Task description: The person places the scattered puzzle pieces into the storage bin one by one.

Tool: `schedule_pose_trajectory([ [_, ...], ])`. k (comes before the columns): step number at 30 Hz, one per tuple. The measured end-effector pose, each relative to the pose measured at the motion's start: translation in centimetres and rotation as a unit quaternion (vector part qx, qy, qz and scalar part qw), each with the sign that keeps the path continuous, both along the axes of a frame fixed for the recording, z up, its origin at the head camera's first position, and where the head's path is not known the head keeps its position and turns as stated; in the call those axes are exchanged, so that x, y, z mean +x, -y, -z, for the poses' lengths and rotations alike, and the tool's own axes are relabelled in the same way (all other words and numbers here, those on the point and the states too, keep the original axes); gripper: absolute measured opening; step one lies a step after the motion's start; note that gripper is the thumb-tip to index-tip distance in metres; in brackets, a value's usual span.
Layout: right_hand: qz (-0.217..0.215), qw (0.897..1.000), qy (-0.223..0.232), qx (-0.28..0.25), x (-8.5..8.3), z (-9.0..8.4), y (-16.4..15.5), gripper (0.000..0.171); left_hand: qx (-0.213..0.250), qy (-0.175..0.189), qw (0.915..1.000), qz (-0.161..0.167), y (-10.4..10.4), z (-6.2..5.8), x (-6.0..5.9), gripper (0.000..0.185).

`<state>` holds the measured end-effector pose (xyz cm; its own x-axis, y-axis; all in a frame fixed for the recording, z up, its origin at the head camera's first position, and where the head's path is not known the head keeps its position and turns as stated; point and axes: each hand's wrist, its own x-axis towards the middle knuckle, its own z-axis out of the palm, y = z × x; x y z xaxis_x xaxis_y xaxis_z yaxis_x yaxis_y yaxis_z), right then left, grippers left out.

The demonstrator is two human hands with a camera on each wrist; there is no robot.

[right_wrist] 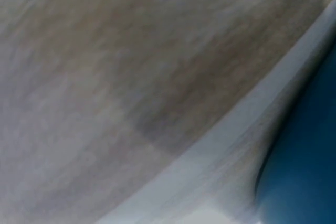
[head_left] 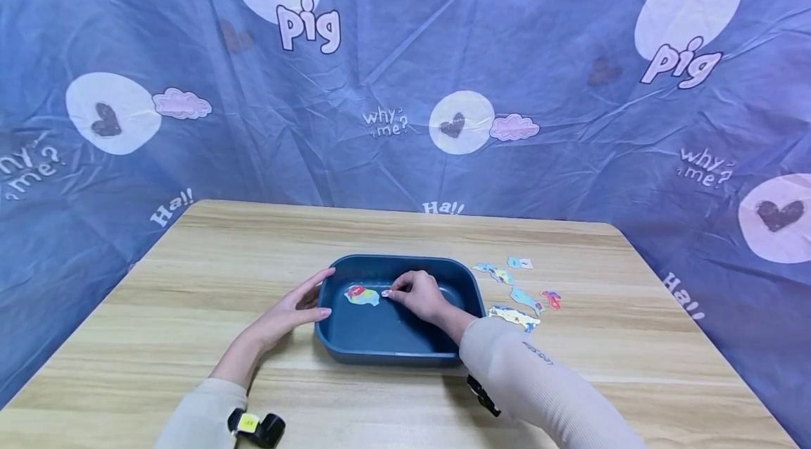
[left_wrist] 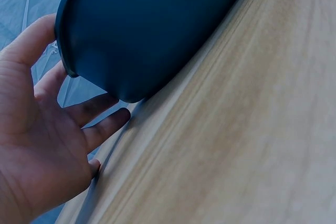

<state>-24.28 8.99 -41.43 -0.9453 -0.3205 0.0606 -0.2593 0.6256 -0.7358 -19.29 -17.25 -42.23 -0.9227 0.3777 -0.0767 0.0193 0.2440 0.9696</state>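
A dark blue rectangular plastic bin [head_left: 393, 352] sits on the wooden table. My left hand [head_left: 288, 317] is at its left end, with the thumb and index finger spread and touching the rim. The left wrist view shows the other fingers extended beside the bin's outer wall [left_wrist: 142, 30]. Inside the bin, my right hand [head_left: 419, 296] pinches a small whitish-pink flat piece [head_left: 385, 293] between thumb and fingertips. Just left of it, a colourful flat cutout [head_left: 362, 295] in red, yellow and pale blue lies on the bin's floor. The right wrist view shows neither the hand nor the piece.
Right of the bin, several flat printed cutouts lie on the table [head_left: 222, 273]: a blue-and-yellow one [head_left: 497, 273], a light blue one [head_left: 526, 300], a red one [head_left: 551, 300] and a cream one [head_left: 514, 317]. A blue printed cloth [head_left: 393, 174] hangs behind the table.
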Motion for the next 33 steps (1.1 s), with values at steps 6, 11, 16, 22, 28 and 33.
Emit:
schedule_pose_trajectory([
  [6,-0.006,1.0,0.003,0.007,0.1,-0.04,0.01,0.007,-0.007,0.0,1.0,-0.001,0.04,-0.08,0.05,0.069],
  [11,-0.007,1.0,-0.011,0.026,0.26,-0.1,0.0,0.007,-0.004,0.001,1.0,0.0,0.01,-0.06,0.02,0.069],
  [16,-0.009,0.999,-0.023,0.036,0.3,-0.15,-0.01,0.007,-0.001,0.0,1.0,0.001,0.02,-0.03,-0.03,0.069],
  [22,-0.01,0.999,-0.019,0.039,0.3,-0.22,0.0,0.007,-0.004,-0.002,1.0,0.002,0.09,-0.02,-0.03,0.068],
  [28,-0.011,0.999,-0.008,0.037,0.24,-0.19,0.05,0.009,-0.006,-0.002,1.0,0.002,0.15,0.0,-0.01,0.068],
  [33,-0.014,0.999,-0.006,0.03,0.22,-0.28,-0.03,0.011,-0.008,-0.001,1.0,0.0,0.13,-0.13,0.09,0.068],
])
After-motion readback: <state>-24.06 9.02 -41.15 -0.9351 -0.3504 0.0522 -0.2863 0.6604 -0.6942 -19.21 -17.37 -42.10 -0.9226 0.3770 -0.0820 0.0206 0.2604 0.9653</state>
